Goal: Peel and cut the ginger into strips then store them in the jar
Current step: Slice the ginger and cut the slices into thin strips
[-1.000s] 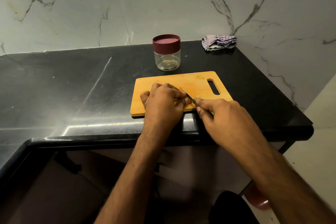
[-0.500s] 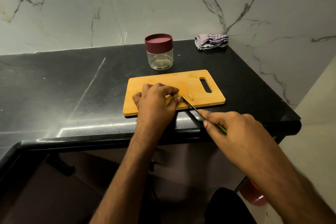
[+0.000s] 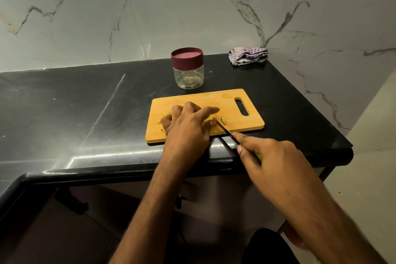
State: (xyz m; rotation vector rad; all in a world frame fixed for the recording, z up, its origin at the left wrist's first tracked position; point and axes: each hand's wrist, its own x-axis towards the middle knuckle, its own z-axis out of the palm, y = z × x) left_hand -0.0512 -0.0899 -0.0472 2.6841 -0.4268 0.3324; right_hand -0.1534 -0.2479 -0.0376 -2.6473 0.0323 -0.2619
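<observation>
The left hand (image 3: 186, 126) lay on the wooden cutting board (image 3: 246, 123), its fingers (image 3: 211, 110) spread and mostly straight, pressing down a piece of ginger (image 3: 211, 122) that showed only at the thumb side. The right hand (image 3: 272, 156) gripped the green handle of a small knife (image 3: 224, 128), forefinger stretched along the back of the blade, the other fingers curled round the handle. The blade's tip met the ginger just beside the left thumb. A cut strip (image 3: 223, 119) lay on the board just right of the tip, peelings (image 3: 164, 114) sat by the left hand's outer edge, and another scrap (image 3: 226, 96) lay near the board's handle slot. The glass jar (image 3: 188, 75) with its maroon lid (image 3: 186, 57) on stood on the black tabletop (image 3: 85, 103) just behind the board. A striped cloth (image 3: 248, 55) was bunched in the far corner against the marble wall (image 3: 192, 6).
</observation>
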